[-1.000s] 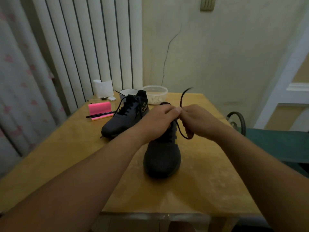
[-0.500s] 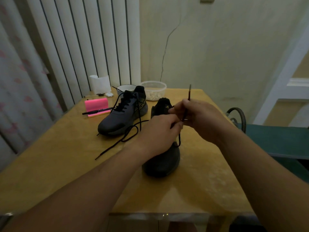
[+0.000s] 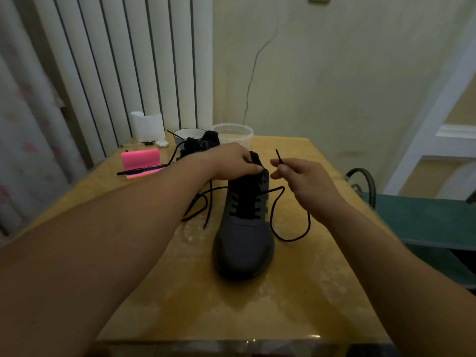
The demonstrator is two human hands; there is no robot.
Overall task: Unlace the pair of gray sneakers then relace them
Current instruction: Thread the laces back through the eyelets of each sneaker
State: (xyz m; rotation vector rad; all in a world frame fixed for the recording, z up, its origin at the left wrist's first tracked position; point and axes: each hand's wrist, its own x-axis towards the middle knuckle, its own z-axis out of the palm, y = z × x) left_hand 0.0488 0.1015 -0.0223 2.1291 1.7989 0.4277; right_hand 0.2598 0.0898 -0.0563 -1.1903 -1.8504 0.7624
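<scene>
Gray sneakers [image 3: 243, 233], laces [image 3: 291, 217] loose

Bare table [image 3: 309, 300] runs across the lower centre of the frame, below the near sneaker [image 3: 244, 243]. Loose lace [image 3: 308, 220] loops on both sides of that shoe. Upper centre, the second sneaker [image 3: 203, 144], a pink pad [image 3: 140, 161], a pen [image 3: 141, 170] and a plastic tub [image 3: 233, 131] crowd the far end.

Dim in here, a warm yellow cast, no hard shadows. The glossy tabletop [image 3: 309, 266] shows faint sheen at 9 o'clock of the shoe [image 3: 243, 243] and a small glint on its near edge. Its tongue [image 3: 247, 199] sinks into black. The forearms [image 3: 77, 266] at 5 and 7 o'clock look soft; the blinds [image 3: 123, 60] and door frame [image 3: 412, 150] lean, bent by the lens.
</scene>
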